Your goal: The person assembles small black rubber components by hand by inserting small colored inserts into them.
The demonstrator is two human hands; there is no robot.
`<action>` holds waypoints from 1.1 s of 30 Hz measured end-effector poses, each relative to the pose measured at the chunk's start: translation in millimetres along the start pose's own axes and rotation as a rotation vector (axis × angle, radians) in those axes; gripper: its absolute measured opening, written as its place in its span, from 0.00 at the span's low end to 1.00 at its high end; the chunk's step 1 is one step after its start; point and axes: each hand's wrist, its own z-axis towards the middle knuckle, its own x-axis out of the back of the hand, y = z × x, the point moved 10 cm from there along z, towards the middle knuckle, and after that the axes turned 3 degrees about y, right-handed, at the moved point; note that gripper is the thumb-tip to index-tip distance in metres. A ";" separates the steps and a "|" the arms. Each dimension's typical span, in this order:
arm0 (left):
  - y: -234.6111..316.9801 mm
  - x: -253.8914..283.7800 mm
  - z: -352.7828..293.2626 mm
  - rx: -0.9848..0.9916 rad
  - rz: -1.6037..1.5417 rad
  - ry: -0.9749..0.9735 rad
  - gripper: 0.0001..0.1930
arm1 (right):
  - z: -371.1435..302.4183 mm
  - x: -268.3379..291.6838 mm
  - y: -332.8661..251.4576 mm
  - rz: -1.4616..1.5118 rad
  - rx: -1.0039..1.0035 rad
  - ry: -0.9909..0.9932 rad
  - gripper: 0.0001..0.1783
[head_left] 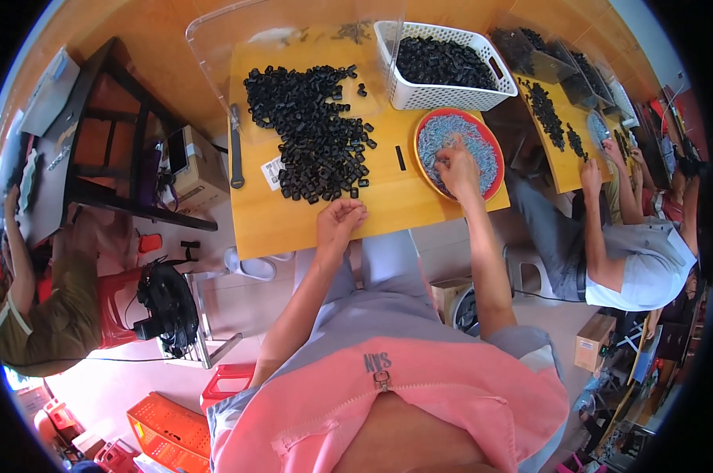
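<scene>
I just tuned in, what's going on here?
The person's right hand is at a red bowl of small blue-grey pieces. The left hand is over the near edge of the yellow table, close to a spread of loose black parts; whether it holds anything is unclear. A white basket of black pieces stands beyond the bowl.

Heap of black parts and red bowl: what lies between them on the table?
In the head view, a thin black strip lies on the yellow tabletop between the black heap and the red bowl.
</scene>
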 end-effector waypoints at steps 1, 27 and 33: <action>0.0 -0.3 0.0 0.000 0.003 -0.005 0.06 | -2.1 -4.7 3.8 -0.002 0.008 0.001 0.07; 82.8 -44.6 10.4 -0.815 0.972 0.116 0.09 | -17.9 -8.8 33.1 1.173 -0.428 0.024 0.03; 65.3 -30.2 7.4 -0.267 0.037 -0.112 0.09 | -45.8 -4.2 -61.7 1.233 -0.221 -0.109 0.03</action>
